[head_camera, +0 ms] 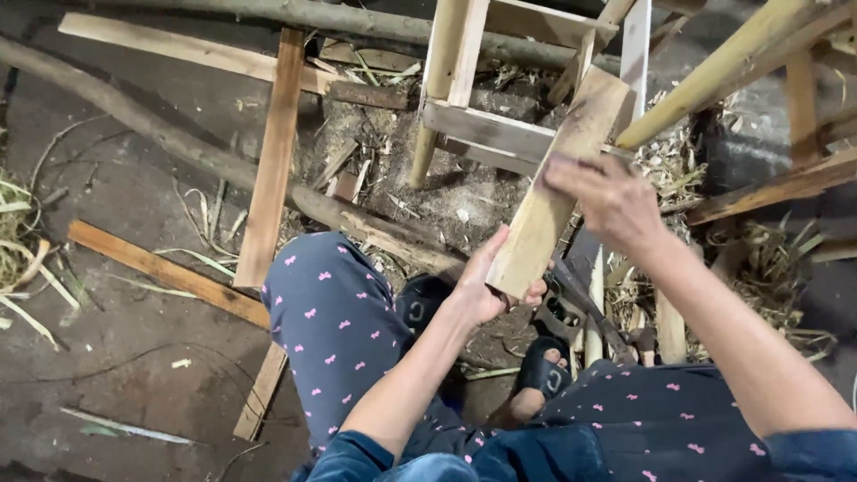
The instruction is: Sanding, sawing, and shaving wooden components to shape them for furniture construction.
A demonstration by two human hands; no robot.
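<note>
Head view: a wooden frame (500, 134) stands on the littered ground (134, 357); against it leans a short plank (553, 187), its lower end gripped by the left hand (486, 281), while the right hand (611, 201) lies loosely curled over its middle.

We see a pale yellowish wooden board (549, 192), with a grey weathered patch at its far end. Our trousers (335, 321) are dark blue with small pink butterfly shapes, and the sandal (544, 368) is black. The long plank (272, 161) is reddish-brown on the dark grey floor (107, 357).
</note>
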